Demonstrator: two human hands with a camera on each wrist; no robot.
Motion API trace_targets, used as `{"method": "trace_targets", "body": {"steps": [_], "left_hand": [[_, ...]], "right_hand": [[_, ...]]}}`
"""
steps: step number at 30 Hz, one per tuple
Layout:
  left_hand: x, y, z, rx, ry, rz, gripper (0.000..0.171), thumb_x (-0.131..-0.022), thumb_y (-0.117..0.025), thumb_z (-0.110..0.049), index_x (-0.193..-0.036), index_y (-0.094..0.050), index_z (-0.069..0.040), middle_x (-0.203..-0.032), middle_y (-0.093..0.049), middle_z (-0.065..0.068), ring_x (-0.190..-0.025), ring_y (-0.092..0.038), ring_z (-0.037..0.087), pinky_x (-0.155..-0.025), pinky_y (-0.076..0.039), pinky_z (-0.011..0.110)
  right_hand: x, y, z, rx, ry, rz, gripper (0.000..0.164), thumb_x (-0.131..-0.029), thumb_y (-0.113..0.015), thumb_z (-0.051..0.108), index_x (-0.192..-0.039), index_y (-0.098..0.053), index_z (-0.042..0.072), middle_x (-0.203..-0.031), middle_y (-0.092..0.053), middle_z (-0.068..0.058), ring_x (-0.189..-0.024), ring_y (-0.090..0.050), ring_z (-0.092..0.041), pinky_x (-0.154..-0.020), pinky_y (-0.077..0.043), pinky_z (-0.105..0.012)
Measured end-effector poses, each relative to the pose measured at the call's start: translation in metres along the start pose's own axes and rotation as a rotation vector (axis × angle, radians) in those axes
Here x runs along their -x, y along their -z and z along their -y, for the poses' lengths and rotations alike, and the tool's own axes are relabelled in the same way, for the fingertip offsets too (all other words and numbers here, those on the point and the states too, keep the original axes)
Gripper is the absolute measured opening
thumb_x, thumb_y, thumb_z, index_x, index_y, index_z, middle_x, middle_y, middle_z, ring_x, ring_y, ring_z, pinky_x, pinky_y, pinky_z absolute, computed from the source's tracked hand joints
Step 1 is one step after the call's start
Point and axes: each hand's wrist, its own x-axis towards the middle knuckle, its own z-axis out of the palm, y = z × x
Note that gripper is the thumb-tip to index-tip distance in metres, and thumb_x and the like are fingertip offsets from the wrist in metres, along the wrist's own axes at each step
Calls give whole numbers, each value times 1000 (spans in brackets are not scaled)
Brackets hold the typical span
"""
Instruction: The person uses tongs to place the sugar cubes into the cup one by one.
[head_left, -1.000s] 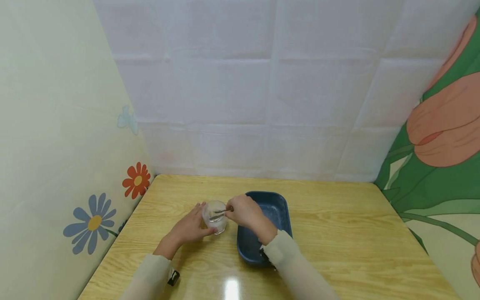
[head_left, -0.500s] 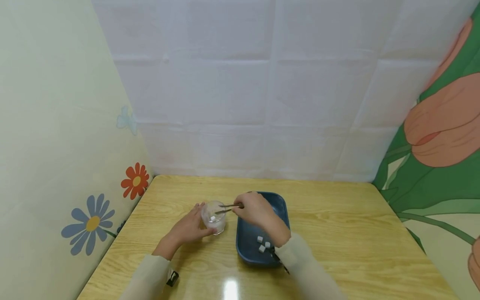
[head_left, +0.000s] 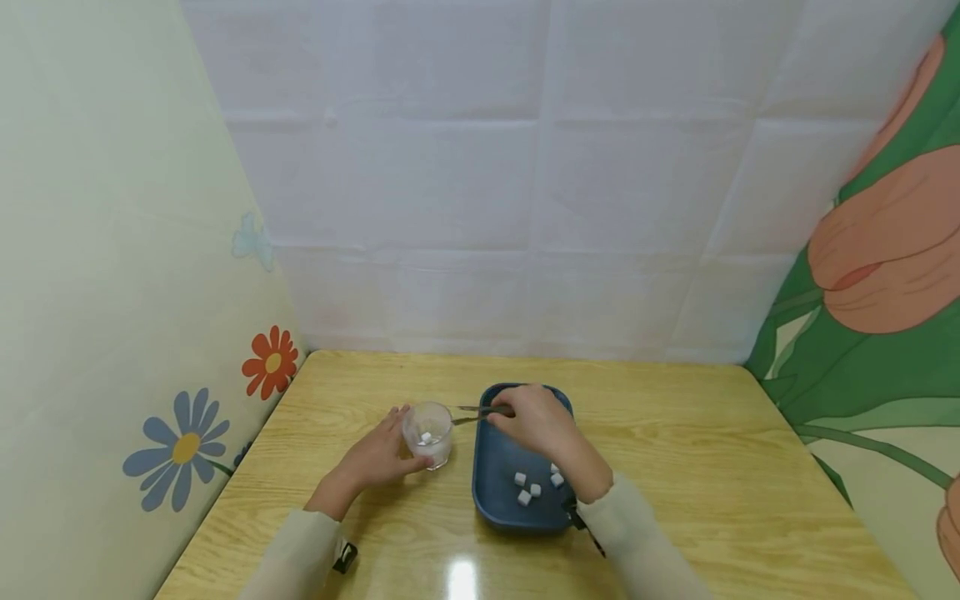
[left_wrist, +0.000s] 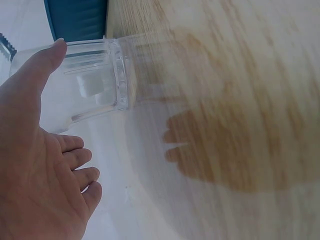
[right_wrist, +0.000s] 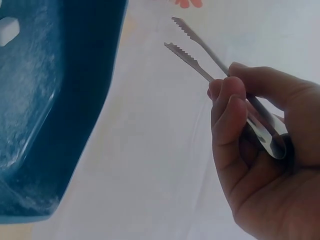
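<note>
My left hand [head_left: 378,454] holds a clear drinking glass [head_left: 441,451] upright on the table, thumb on the near side and fingers behind. White cubes [left_wrist: 90,83] lie at the bottom of the glass. A pair of small metal tongs [right_wrist: 197,59] with serrated tips is gripped in my right hand [head_left: 538,425]. Its tips stand apart with nothing between them, pointing left toward the glass rim. Below the right hand lies a dark blue rectangular tray [head_left: 491,483] with several white cubes [head_left: 524,497] in it; the right forearm hides part of the tray.
The wooden table [head_left: 675,450] extends to the right of the tray and in front of the glass. A white cloth [head_left: 525,208] hangs behind it. Flower-printed panels stand at the left [head_left: 90,292] and right [head_left: 885,350].
My right hand has drawn the tongs out of the glass and moved right over the tray. Their tips have spread, and a white cube now shows in the glass. The left hand stays put.
</note>
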Motion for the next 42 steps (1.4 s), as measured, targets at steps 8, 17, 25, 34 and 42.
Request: {"method": "trace_targets", "body": {"steps": [8,17,25,34,42], "left_hand": [[1,1,0,3,7,-3,107,-73,-60,-71,-149,-19,-7,-154,-20,9,-142,-18,29,-108,-28,51],[1,1,0,8,16,1,107,-73,-59,-71,-149,-19,-7,-154,-20,10,-142,-18,29,-107,-28,51],[1,2,-1,12,10,-3,107,-73,-60,-70,-149,-20,-7,-154,-21,12,-141,-19,31,-106,-30,52],[2,1,0,4,14,1,107,-73,-59,-70,-149,-19,-6,-154,-20,11,-141,-19,29,-107,-29,51],[2,2,0,1,0,-5,108,-73,-59,-71,-149,-20,-5,-154,-22,11,-141,-20,30,-107,-30,51]], "right_hand": [[8,3,-13,21,-32,-39,24,-88,-65,30,-105,-70,14,-94,-69,3,-77,-62,-7,-66,-51,-27],[20,3,-28,-8,-96,-63,21,-86,-68,27,-101,-71,12,-90,-69,3,-73,-61,-6,-64,-51,-27],[33,2,-41,-8,-123,-79,19,-84,-70,24,-98,-72,12,-89,-69,1,-72,-62,-8,-64,-52,-28],[42,-6,-52,-24,-158,-54,16,-84,-69,23,-97,-72,14,-91,-69,3,-73,-62,-6,-62,-52,-25],[49,-9,-57,-17,-157,-55,14,-84,-69,21,-95,-72,14,-87,-69,4,-71,-62,-6,-62,-52,-25]]}}
